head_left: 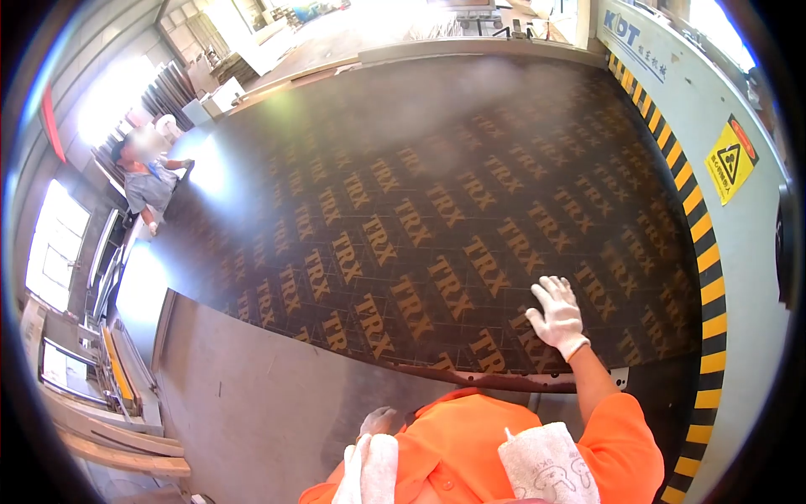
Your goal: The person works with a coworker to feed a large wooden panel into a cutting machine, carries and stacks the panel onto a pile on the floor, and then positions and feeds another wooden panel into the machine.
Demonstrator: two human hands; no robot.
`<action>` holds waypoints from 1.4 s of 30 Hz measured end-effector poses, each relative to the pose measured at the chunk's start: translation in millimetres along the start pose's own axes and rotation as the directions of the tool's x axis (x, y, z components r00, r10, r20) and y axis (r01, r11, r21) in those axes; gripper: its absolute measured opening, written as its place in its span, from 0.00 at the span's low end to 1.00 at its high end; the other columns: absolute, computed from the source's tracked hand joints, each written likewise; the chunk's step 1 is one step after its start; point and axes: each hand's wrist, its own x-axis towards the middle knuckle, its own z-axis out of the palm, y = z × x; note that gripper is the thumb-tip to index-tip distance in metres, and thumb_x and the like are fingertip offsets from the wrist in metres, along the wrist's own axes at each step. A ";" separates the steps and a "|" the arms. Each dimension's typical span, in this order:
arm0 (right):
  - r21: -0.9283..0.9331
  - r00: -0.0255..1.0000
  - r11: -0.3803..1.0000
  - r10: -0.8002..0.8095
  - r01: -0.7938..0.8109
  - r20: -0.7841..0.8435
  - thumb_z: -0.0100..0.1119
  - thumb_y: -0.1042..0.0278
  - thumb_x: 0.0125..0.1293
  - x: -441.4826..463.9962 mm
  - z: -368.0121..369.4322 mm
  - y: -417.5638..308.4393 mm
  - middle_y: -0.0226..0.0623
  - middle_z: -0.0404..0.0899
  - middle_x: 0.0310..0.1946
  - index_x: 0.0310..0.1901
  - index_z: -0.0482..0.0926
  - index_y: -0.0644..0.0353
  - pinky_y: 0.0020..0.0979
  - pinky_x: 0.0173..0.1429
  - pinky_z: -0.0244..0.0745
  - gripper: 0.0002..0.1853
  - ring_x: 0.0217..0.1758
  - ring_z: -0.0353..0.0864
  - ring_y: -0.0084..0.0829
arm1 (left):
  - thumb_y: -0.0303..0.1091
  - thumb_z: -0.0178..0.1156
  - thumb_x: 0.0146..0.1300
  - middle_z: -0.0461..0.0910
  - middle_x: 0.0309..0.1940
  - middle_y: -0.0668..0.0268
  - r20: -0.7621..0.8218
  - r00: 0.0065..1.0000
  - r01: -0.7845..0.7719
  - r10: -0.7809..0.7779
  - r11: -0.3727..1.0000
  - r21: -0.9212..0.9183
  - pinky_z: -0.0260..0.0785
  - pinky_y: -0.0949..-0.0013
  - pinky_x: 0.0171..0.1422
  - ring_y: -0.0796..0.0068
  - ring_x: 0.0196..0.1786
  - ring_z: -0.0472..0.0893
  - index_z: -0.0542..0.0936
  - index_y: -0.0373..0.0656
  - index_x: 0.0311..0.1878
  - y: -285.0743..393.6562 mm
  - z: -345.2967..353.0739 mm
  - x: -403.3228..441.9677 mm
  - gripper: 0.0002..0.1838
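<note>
A large dark brown board [453, 227] printed with rows of gold "TRX" letters lies flat in front of me. My right hand [557, 316], in a white work glove, is over its near right part, palm down with fingers stretched out, and appears to rest on it. Nothing is gripped in it. Low beside my orange shirt hangs my left hand [379, 420], also gloved and off the board. Its fingers are mostly hidden by my body and the towel, so I cannot tell what they do.
A machine housing [747, 244] with a yellow-and-black striped edge [712, 290] and a warning label [732, 160] stands along the right. Another person [149, 181] is at the board's far left side. Timber pieces [126, 454] lie at lower left beside the grey floor [252, 403].
</note>
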 end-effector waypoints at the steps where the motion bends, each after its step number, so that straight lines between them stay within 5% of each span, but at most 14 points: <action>1: -0.005 0.999 0.999 0.046 -0.046 -0.015 0.66 0.48 0.74 -4.3 -10.4 7.1 0.48 0.72 0.81 0.74 0.81 0.57 0.48 0.95 0.47 0.33 0.89 0.63 0.49 | 0.50 0.64 0.76 0.88 0.64 0.53 0.023 0.996 -0.086 0.088 0.993 -0.085 0.73 0.62 0.76 0.59 0.68 0.86 0.83 0.40 0.73 -13.7 5.4 10.8 0.30; 4: -0.058 0.964 0.982 0.162 -0.178 -0.211 0.69 0.53 0.71 -22.8 -32.9 84.4 0.53 0.76 0.77 0.67 0.85 0.62 0.53 0.92 0.53 0.29 0.84 0.68 0.55 | 0.45 0.68 0.75 0.83 0.72 0.52 0.111 0.969 -0.139 0.220 0.860 -0.491 0.70 0.58 0.81 0.53 0.75 0.80 0.81 0.44 0.76 -7.9 41.2 9.1 0.30; 6: -0.105 0.918 0.953 0.238 -0.283 -0.318 0.69 0.57 0.71 -41.6 -64.6 153.6 0.57 0.78 0.72 0.66 0.84 0.64 0.54 0.84 0.64 0.27 0.77 0.73 0.57 | 0.43 0.70 0.75 0.80 0.76 0.52 0.268 0.943 0.119 0.195 0.555 -0.823 0.67 0.56 0.84 0.53 0.78 0.77 0.75 0.43 0.81 42.9 59.8 -17.4 0.35; 12: -0.344 0.663 0.566 0.647 -0.749 -0.378 0.56 0.37 0.79 -137.0 -142.1 393.9 0.53 0.78 0.75 0.74 0.79 0.59 0.54 0.79 0.70 0.35 0.76 0.77 0.55 | 0.48 0.71 0.76 0.71 0.83 0.49 0.268 0.920 0.121 0.287 0.443 -0.888 0.59 0.51 0.90 0.51 0.86 0.69 0.65 0.43 0.87 163.7 166.8 -81.0 0.44; 14: -0.401 0.603 0.466 0.716 -0.788 -0.352 0.50 0.32 0.82 -158.1 -162.1 444.5 0.54 0.73 0.79 0.79 0.74 0.59 0.50 0.84 0.67 0.40 0.83 0.71 0.53 | 0.53 0.60 0.82 0.69 0.85 0.51 0.305 0.919 0.192 0.252 0.389 -0.901 0.48 0.51 0.94 0.54 0.88 0.65 0.65 0.40 0.87 198.2 211.2 -96.2 0.40; 17: -0.270 0.657 0.601 0.714 -0.752 -0.241 0.51 0.34 0.82 -182.9 -162.9 571.3 0.59 0.69 0.82 0.82 0.68 0.67 0.50 0.87 0.62 0.44 0.85 0.67 0.54 | 0.50 0.53 0.87 0.64 0.88 0.59 0.213 0.862 0.253 0.460 -0.024 -0.967 0.37 0.50 0.97 0.57 0.90 0.59 0.69 0.35 0.83 209.2 303.3 -72.3 0.34; 19: -0.192 0.717 0.691 0.673 -0.697 -0.179 0.56 0.38 0.81 -170.8 -178.3 588.4 0.60 0.67 0.83 0.83 0.66 0.69 0.50 0.89 0.59 0.44 0.86 0.66 0.55 | 0.49 0.56 0.86 0.67 0.86 0.58 0.223 0.871 0.283 0.437 -0.076 -0.956 0.41 0.49 0.96 0.55 0.88 0.63 0.71 0.35 0.81 271.9 330.0 -110.2 0.32; 23: -0.170 0.862 0.845 0.503 -0.506 -0.068 0.65 0.46 0.75 -141.3 -183.6 501.4 0.59 0.63 0.86 0.84 0.64 0.68 0.48 0.92 0.51 0.45 0.89 0.60 0.54 | 0.47 0.63 0.82 0.77 0.79 0.54 0.172 0.877 0.258 0.448 -0.138 -0.956 0.58 0.45 0.89 0.52 0.80 0.75 0.77 0.35 0.75 303.5 402.4 -102.1 0.29; 26: 0.004 0.843 0.844 0.535 -0.536 0.052 0.63 0.48 0.77 -95.2 -151.3 389.9 0.58 0.58 0.88 0.87 0.58 0.68 0.47 0.93 0.48 0.47 0.91 0.57 0.53 | 0.47 0.68 0.79 0.77 0.79 0.52 0.166 0.875 0.271 0.454 -0.176 -0.946 0.59 0.41 0.88 0.47 0.79 0.76 0.77 0.33 0.75 284.1 337.3 -72.8 0.32; 31: 0.743 0.841 0.468 0.488 -0.478 0.234 0.61 0.56 0.80 -27.4 -84.3 274.8 0.49 0.53 0.91 0.89 0.54 0.64 0.46 0.93 0.41 0.44 0.93 0.52 0.47 | 0.51 0.73 0.73 0.61 0.89 0.50 0.278 0.823 0.403 0.496 -0.162 -0.901 0.43 0.33 0.92 0.44 0.89 0.59 0.64 0.32 0.85 261.5 249.6 -47.1 0.48; 33: 0.768 0.798 0.348 0.505 -0.537 0.329 0.62 0.54 0.80 -23.5 -88.0 286.7 0.47 0.52 0.91 0.91 0.51 0.58 0.50 0.92 0.39 0.46 0.94 0.51 0.45 | 0.53 0.78 0.67 0.55 0.92 0.55 0.385 0.867 0.444 0.315 -0.141 -0.885 0.44 0.34 0.91 0.45 0.89 0.60 0.68 0.38 0.85 299.8 262.9 -78.7 0.50; 37: 0.785 0.773 0.219 0.454 -0.580 0.444 0.62 0.50 0.80 -25.9 -107.4 329.8 0.43 0.53 0.91 0.92 0.47 0.50 0.54 0.91 0.38 0.48 0.94 0.50 0.43 | 0.47 0.79 0.69 0.65 0.88 0.62 0.231 0.881 0.292 0.412 -0.090 -0.952 0.50 0.43 0.88 0.57 0.89 0.58 0.80 0.47 0.78 331.1 386.0 -66.4 0.37; 41: 0.786 0.752 0.155 0.447 -0.598 0.485 0.62 0.48 0.80 -58.5 -34.5 234.1 0.37 0.62 0.87 0.88 0.59 0.49 0.50 0.87 0.48 0.41 0.88 0.59 0.38 | 0.48 0.74 0.74 0.81 0.76 0.65 0.283 0.839 0.328 0.466 -0.018 -0.944 0.64 0.39 0.83 0.58 0.79 0.74 0.82 0.49 0.75 245.7 373.1 -64.4 0.30; 42: 0.785 0.745 0.137 0.446 -0.604 0.496 0.61 0.48 0.80 -69.9 -8.2 183.6 0.36 0.66 0.85 0.85 0.65 0.49 0.49 0.85 0.55 0.37 0.86 0.65 0.37 | 0.52 0.72 0.76 0.81 0.76 0.60 0.164 0.784 0.259 0.599 -0.075 -0.963 0.62 0.47 0.87 0.57 0.83 0.71 0.80 0.41 0.76 196.8 377.0 -43.6 0.34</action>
